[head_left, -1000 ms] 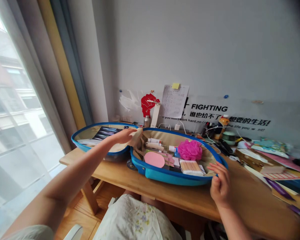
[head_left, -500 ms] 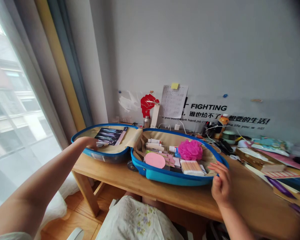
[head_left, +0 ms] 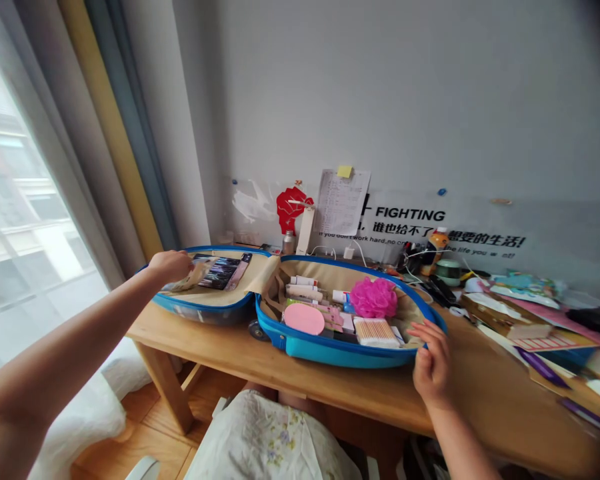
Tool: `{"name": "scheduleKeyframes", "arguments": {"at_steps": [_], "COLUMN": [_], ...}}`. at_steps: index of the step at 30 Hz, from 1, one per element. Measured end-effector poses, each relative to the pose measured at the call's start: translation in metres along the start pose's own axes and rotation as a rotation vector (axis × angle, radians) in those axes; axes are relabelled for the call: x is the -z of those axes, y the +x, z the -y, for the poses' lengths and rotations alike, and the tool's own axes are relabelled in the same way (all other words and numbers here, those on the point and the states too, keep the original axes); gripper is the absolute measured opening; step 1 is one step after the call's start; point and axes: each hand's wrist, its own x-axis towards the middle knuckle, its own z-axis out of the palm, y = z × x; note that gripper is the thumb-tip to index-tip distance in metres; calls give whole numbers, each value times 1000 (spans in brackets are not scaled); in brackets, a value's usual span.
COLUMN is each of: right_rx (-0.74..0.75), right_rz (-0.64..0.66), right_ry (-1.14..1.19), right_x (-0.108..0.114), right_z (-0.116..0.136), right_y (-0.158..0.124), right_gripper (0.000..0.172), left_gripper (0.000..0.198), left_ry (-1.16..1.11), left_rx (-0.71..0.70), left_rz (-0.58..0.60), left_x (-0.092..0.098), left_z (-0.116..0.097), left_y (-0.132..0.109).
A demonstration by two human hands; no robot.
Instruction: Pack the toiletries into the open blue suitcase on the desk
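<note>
A blue suitcase (head_left: pixel 350 355) lies opened out flat on the wooden table, both halves facing up. Over its left half is my left hand (head_left: pixel 172 266), fingers closed on what looks like a clear plastic packet (head_left: pixel 191 275); the fingertips are partly hidden. Beside that packet lies a flat black pack (head_left: pixel 219 272) of slim items. My right hand (head_left: pixel 434 360) curls over the near right rim of the suitcase, fingers inside and thumb outside. The right half holds a pink bath puff (head_left: pixel 374 297), a pack of cotton swabs (head_left: pixel 376 332), a pink oval item (head_left: pixel 304 319) and several tubes (head_left: pixel 305 291).
The wooden table (head_left: pixel 485 393) stands against a grey wall. Right of the suitcase are an orange-capped bottle (head_left: pixel 435 250), a small green jar (head_left: pixel 449 270), cables, papers and a purple item (head_left: pixel 541 367). A metal bottle (head_left: pixel 289 242) stands behind. Curtains (head_left: pixel 105 133) hang at left.
My left hand has risen from the suitcase's left half and moved left, drawing up the clear packet. My right hand stays at the rim. The whole view has shifted slightly.
</note>
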Motion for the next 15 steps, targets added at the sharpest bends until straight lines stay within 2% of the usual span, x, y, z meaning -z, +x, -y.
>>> {"name": "scheduleKeyframes", "arguments": {"at_steps": [3, 6, 8, 10, 13, 15], "right_rx": [3, 4, -1, -3, -7, -12], "right_rz": [-3, -10, -12, -9, 4, 9], "right_ry": [8, 19, 21, 20, 13, 9], "right_x": [0, 0, 0, 0, 0, 1], "right_z": [1, 2, 2, 2, 3, 3], "right_y": [1, 1, 1, 1, 1, 0], "right_gripper": [35, 33, 32, 32, 32, 32], "left_gripper": [41, 46, 47, 49, 47, 47], "left_ry": [-26, -312, -662, -919, -1005, -898], "left_rx": [68, 23, -91, -233, -482, -717], "left_rz": [-42, -67, -66, -62, -87, -131], "left_x": [24, 40, 43, 39, 28, 19], "left_z": [-18, -52, -83, -120, -178, -213], "left_y": [3, 2, -1, -4, -6, -7]}}
